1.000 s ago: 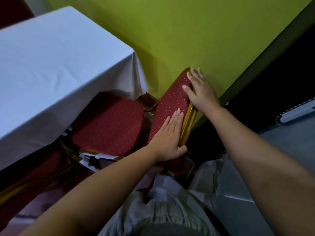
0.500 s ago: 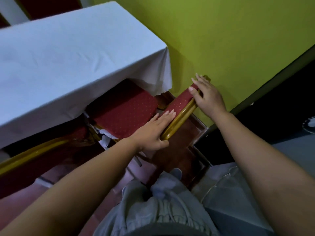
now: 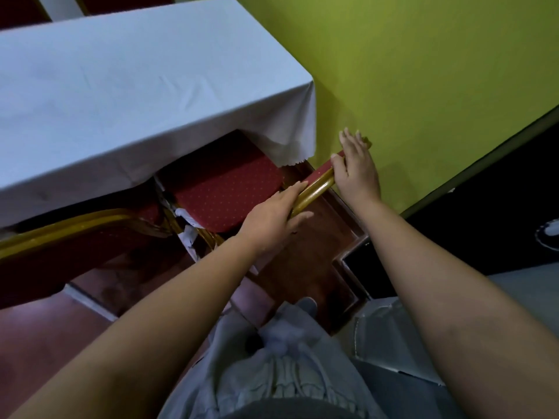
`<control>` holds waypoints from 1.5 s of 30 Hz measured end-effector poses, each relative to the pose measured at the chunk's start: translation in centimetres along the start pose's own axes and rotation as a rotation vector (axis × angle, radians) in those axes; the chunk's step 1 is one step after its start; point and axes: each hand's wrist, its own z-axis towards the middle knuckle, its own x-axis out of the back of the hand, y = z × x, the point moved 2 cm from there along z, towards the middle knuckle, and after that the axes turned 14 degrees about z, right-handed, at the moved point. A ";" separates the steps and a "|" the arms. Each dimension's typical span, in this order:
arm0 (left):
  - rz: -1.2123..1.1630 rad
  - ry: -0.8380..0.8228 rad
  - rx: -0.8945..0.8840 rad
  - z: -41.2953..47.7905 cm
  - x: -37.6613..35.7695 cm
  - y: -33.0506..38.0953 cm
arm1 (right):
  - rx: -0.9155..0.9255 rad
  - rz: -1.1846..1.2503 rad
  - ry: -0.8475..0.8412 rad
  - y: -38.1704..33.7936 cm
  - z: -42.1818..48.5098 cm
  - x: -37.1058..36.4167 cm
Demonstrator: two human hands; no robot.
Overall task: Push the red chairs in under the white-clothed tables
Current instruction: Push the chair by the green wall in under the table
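Red chair (image 3: 223,192): the seat lay partly under the hem at the surface's (image 3: 136,86) wall-end corner. It sat deeper than half a second before, with more of the dotted padding covered.
Gilt top rail (image 3: 314,189): seen almost edge-on. A second before, the padded back had leaned up toward the camera, so the chair had been stood level and slid inward.
Left grip (image 3: 269,222): flat, fingers straight along the rail's near end, thumb on its near side; pressing, not clasping.
Right grip (image 3: 354,167): flat, fingers straight over the rail's far end, close to the green wall (image 3: 423,71).
White cloth (image 3: 290,146): the corner hem draped over the seat's far side.
Second red chair (image 3: 60,237): to the left, back close against the surface's edge.
Reading: this chair looked nearly home, and a short further push seemed enough. Risks were the hem bunching and the right knuckles meeting the wall.
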 end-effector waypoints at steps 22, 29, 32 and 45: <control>0.281 0.133 -0.033 -6.9 4.0 -10.1 | 0.282 0.013 -0.224 -7.4 -2.1 -5.3; 0.132 0.109 0.189 -6.8 4.7 -8.4 | 0.165 0.009 -0.232 -5.8 -0.3 -4.2; 0.177 0.157 0.299 -6.0 4.7 -6.8 | 0.178 -0.015 -0.225 -6.0 -0.5 -4.4; 0.393 0.380 0.168 -7.8 3.6 -6.3 | 0.226 0.036 -0.102 -5.9 -3.8 -4.2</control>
